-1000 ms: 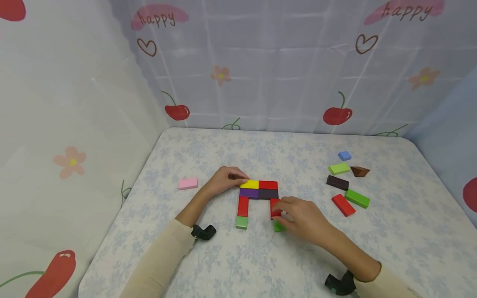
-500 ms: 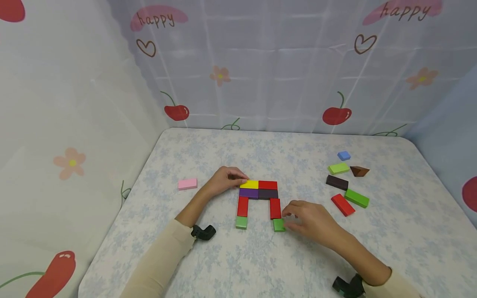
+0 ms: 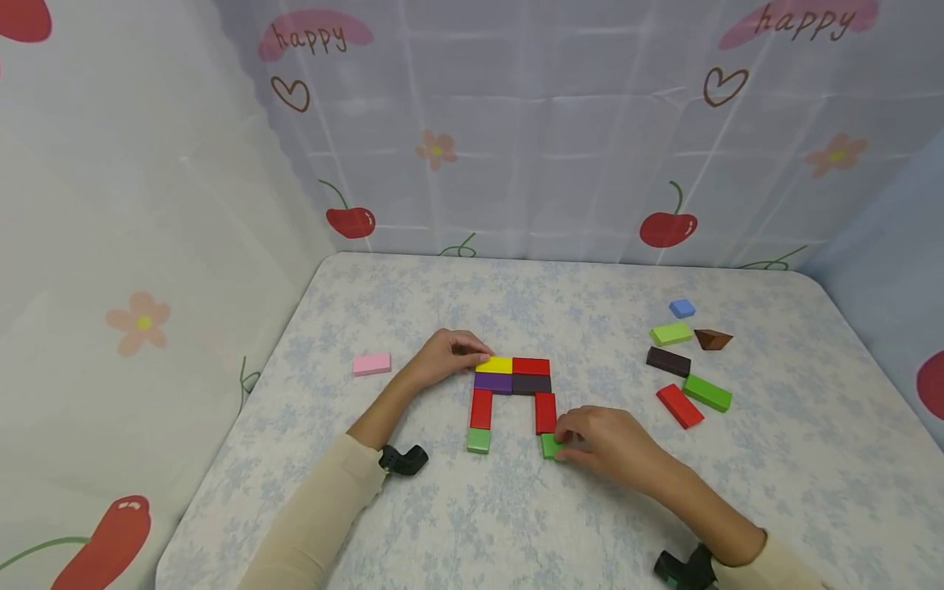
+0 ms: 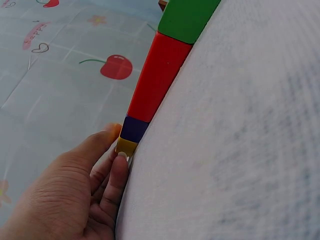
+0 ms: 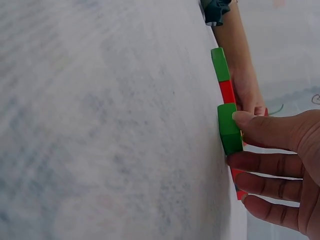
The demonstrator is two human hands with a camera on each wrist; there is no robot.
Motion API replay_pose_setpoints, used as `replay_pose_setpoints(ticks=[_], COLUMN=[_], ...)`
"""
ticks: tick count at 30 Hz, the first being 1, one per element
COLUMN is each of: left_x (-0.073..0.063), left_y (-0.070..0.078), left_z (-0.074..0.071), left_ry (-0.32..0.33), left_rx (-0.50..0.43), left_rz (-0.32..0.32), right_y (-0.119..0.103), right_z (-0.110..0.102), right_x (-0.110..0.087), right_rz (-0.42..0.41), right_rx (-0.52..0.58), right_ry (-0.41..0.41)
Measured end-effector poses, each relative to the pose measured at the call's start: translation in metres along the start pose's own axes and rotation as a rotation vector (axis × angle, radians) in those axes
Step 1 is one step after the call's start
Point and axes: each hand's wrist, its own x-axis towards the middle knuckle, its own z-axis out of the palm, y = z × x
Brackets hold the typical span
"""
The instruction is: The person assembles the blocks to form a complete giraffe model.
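Observation:
In the head view, flat blocks lie in an arch shape on the table. A yellow block (image 3: 496, 365) and a red block form its far row, with a purple block (image 3: 492, 383) and a dark block (image 3: 531, 383) just nearer. Two legs run toward me, each a red block (image 3: 481, 408) with a green block (image 3: 478, 441) at its end. My left hand (image 3: 442, 359) pinches the yellow block's left end with thumb and a finger. With thumb and index finger my right hand (image 3: 612, 442) pinches the right leg's green block (image 5: 229, 129); its other fingers extend along the leg.
A pink block (image 3: 371, 364) lies to the left. At right are loose blocks: blue (image 3: 682, 308), lime (image 3: 671, 333), brown triangular (image 3: 712, 339), dark (image 3: 668, 361), green (image 3: 707, 393) and red (image 3: 680, 406). A printed curtain (image 3: 516, 147) hangs behind the table.
My right hand has left the right leg's red block, drawn back to the right, then come in nearer to me onto the green block. The left hand has stayed put.

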Motion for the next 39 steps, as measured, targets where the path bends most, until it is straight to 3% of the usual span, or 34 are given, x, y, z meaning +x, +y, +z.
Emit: replay_pose_setpoints(ticks=[14,18,21,39], left_x=[0.001,0.006,0.010,0.007], left_y=[0.000,-0.015,-0.028,-0.030], left_z=[-0.001,-0.001,-0.001,-0.002], left_ry=[0.006,0.009,0.017,-0.009], left_rx=[0.011,0.021,0.030,0.018], left_rz=[-0.018,-0.030,-0.032,-0.004], right_y=[-0.006,-0.005,-0.004,0.010], right_z=[0.001,0.000,-0.005,-0.046], right_x=[0.002,0.002,0.002,0.000], right_rz=[0.009,0.025,0.029,0.075], right_rx=[-0.013,-0.015,-0.013,-0.047], right_ry=[0.017,0.037,0.066,0.209])
